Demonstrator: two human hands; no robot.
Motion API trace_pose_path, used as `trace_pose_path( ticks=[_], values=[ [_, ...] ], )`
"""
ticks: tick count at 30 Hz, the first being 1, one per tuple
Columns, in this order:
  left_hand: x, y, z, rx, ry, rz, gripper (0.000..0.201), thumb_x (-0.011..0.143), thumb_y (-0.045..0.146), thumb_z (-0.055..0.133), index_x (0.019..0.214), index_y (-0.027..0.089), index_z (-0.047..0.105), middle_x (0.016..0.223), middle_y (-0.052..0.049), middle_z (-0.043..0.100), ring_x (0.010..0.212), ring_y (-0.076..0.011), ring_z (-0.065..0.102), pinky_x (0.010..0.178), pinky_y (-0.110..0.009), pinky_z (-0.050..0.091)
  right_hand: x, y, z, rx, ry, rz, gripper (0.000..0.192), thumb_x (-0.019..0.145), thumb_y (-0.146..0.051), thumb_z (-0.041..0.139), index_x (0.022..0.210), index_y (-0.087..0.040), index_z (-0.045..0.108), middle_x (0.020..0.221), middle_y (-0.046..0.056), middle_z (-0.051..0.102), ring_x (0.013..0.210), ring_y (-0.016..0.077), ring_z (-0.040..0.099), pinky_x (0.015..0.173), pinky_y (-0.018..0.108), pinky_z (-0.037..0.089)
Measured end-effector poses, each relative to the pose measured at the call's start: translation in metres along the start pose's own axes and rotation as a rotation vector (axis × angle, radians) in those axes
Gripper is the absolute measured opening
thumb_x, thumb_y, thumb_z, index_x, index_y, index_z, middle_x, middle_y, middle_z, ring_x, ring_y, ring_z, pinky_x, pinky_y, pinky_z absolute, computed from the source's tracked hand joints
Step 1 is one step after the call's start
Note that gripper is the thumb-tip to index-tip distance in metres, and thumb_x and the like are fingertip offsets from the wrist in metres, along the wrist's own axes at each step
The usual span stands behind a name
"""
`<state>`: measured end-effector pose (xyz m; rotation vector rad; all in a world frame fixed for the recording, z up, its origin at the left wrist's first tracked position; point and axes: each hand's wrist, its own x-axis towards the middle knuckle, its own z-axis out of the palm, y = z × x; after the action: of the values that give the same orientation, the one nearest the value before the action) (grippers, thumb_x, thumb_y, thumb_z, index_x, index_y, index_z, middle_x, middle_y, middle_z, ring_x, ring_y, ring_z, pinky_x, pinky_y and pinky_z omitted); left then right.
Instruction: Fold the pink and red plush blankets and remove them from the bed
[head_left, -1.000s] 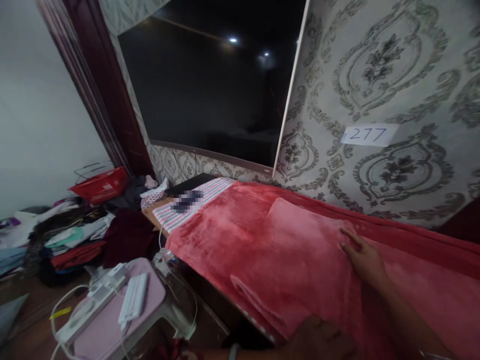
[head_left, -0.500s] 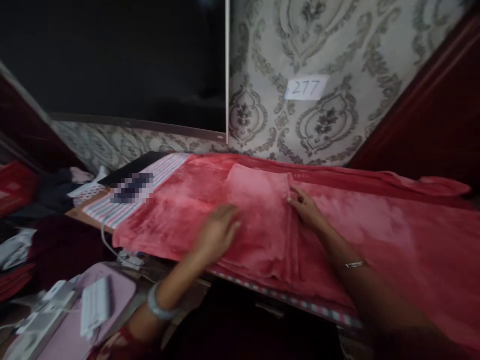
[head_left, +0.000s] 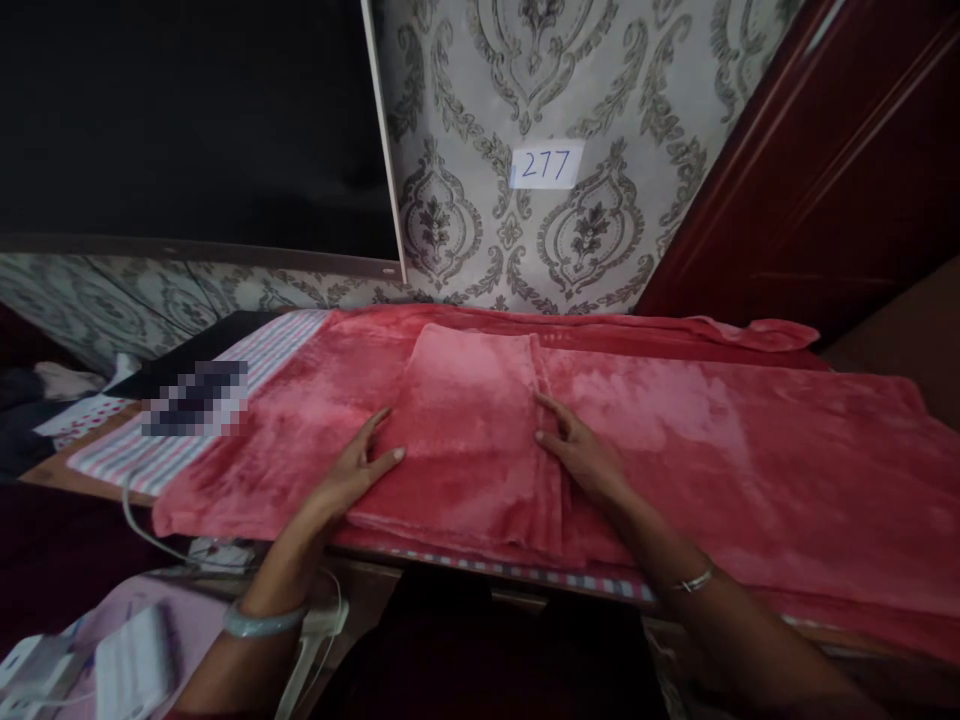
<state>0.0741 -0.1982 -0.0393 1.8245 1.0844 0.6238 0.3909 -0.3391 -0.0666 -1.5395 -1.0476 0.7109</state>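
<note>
A plush pinkish-red blanket (head_left: pixel 667 450) is spread lengthwise over the table, with a folded section (head_left: pixel 469 430) lying on top near the middle. My left hand (head_left: pixel 352 475) rests at the left side of that section, thumb and fingers apart, holding nothing. On the opposite side my right hand (head_left: pixel 581 445) touches the layered right edge of the fold, its thumb and forefinger spread. A pale bangle (head_left: pixel 264 622) circles my left wrist and a thin silver bracelet (head_left: pixel 696 580) my right.
A striped cloth (head_left: pixel 262 345) shows under the blanket's left end, with a blurred-out dark item (head_left: pixel 195 398) on it. The television (head_left: pixel 195 130) stands behind. A pink stool-like surface (head_left: pixel 191 620) at lower left carries white power strips (head_left: pixel 135 660). A dark red wooden panel (head_left: pixel 810 170) rises at right.
My left hand has moved from over the folded section to its left side, fingers spreading. My right hand stays at the right edge. The view has shifted to the right.
</note>
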Motion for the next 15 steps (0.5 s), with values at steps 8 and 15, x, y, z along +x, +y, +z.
trace_pose_path(
  ticks=[8,15],
  values=[
    [-0.039,0.028,0.016,0.467,0.250,0.533,0.052,0.090,0.047,0.060,0.134,0.020,0.057,0.136,-0.015,0.061,0.127,-0.0341,0.056,0.108,-0.056,0.045,0.051,-0.008,-0.009,0.179,0.028,0.083,0.069,0.073,-0.028,0.070,0.140,-0.022,0.057,0.115,0.006,0.073,0.107,0.0242,0.067,0.093,0.037,0.054],
    [-0.079,0.068,0.106,0.549,-0.158,0.865,0.053,0.087,0.028,0.067,0.136,0.019,0.051,0.125,-0.013,0.062,0.114,-0.0290,0.059,0.096,-0.046,0.053,0.073,-0.011,-0.010,0.256,0.064,0.212,0.065,0.078,-0.025,0.064,0.142,-0.020,0.054,0.083,-0.002,0.071,0.069,0.0154,0.064,0.066,0.027,0.054]
  ],
)
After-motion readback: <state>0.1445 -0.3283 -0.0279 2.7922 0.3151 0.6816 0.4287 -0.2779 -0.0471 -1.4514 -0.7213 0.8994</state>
